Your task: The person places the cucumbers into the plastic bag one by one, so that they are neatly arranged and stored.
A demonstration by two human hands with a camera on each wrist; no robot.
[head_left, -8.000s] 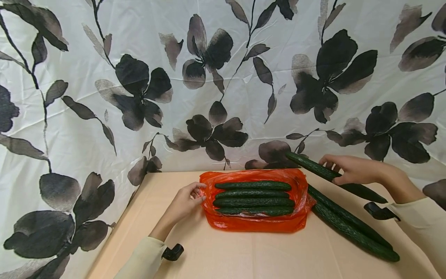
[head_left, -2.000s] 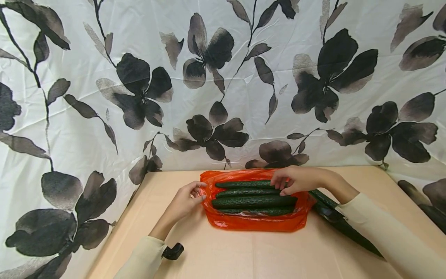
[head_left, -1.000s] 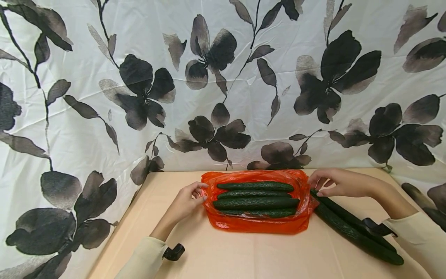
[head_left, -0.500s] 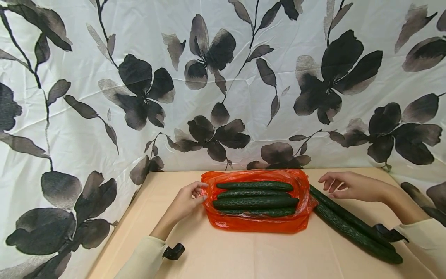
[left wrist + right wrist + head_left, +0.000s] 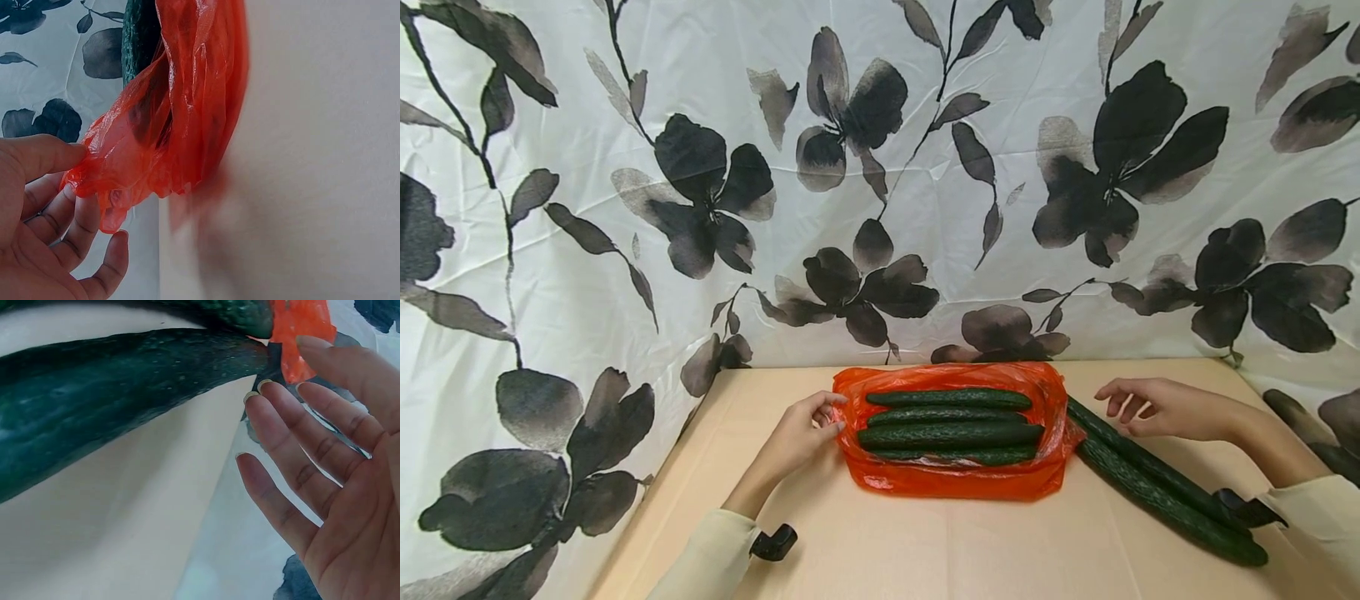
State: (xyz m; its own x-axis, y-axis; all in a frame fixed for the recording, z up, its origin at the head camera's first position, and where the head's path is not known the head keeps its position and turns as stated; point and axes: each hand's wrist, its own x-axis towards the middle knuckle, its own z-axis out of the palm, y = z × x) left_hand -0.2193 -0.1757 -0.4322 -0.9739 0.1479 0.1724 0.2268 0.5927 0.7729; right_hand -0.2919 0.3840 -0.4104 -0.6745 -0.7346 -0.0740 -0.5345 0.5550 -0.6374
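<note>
An orange-red plastic bag point(image 5: 955, 485) lies spread at the table's middle, its mouth facing up. Several dark green cucumbers point(image 5: 950, 435) lie side by side in it, lengthwise from left to right. My left hand point(image 5: 796, 433) pinches the bag's left edge between thumb and fingers; in the left wrist view the crumpled plastic point(image 5: 125, 150) hangs from that grip. Two more cucumbers point(image 5: 1157, 487) lie slanted on the table right of the bag, their far ends against it. Above them hovers my right hand point(image 5: 1172, 408), fingers loosely bent and holding nothing.
The table point(image 5: 865, 550) has a pale beige cover. Behind it and along its sides hangs a white cloth point(image 5: 850, 350) with dark flower prints. Each wrist wears a small black camera point(image 5: 772, 542).
The cucumber my right hand held earlier lies in the bag with the others. That hand has let go and drawn back rightward over the loose pair. My left hand keeps its grip.
</note>
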